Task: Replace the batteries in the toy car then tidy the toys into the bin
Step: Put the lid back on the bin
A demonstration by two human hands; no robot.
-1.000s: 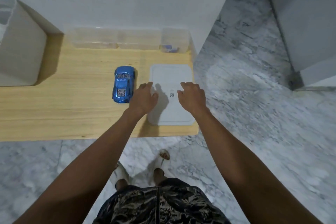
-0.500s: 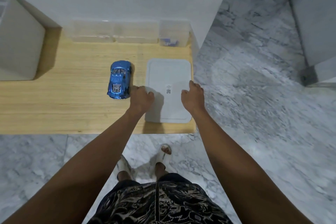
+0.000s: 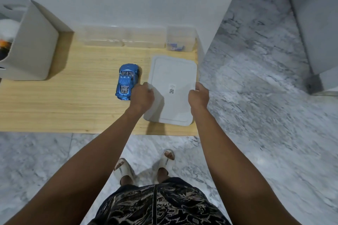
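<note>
Wooden table (image 3: 54,106) | both hands grip white lid (image 3: 173,78) edges | toy car (image 3: 127,81) beside

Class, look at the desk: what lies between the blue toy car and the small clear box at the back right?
In the head view, only bare wooden desktop lies between the blue toy car and the small clear box.

Soft, even indoor light falls from above, casting faint shadows under the forearms onto the pale wooden tabletop (image 3: 54,100). Wide-angle distortion bends the edges; the grey marble floor (image 3: 265,115) looks slightly motion-smeared.
</note>
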